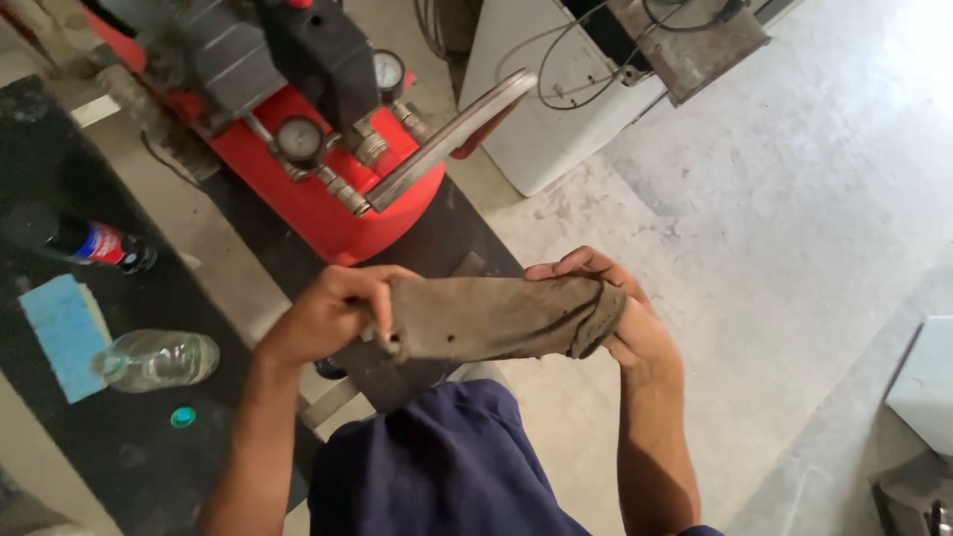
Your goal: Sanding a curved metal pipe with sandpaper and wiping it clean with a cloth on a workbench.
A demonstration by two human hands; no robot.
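far to the left, on the black mat (149, 447) spread over the floor, i see a blue sponge (62, 333) near the mat's left edge, a dark bottle with a red label (94, 243) above it, and a clear plastic bottle (159, 359) lying on its side just right of the sponge. a small teal cap (183, 417) sits below that bottle. further up stands a red air compressor (318, 189) with two round gauges and a grey metal handle. my left hand (333, 313) has its grip closed around the left end of a dirty grey-brown cloth (496, 318), held in the air in front of me above my blue-clad knee (447, 467). my right hand (615, 313) has its grip closed on the folded right end, fingers curled over the top. the cloth stretches between the two hands, over the concrete floor (794, 199).
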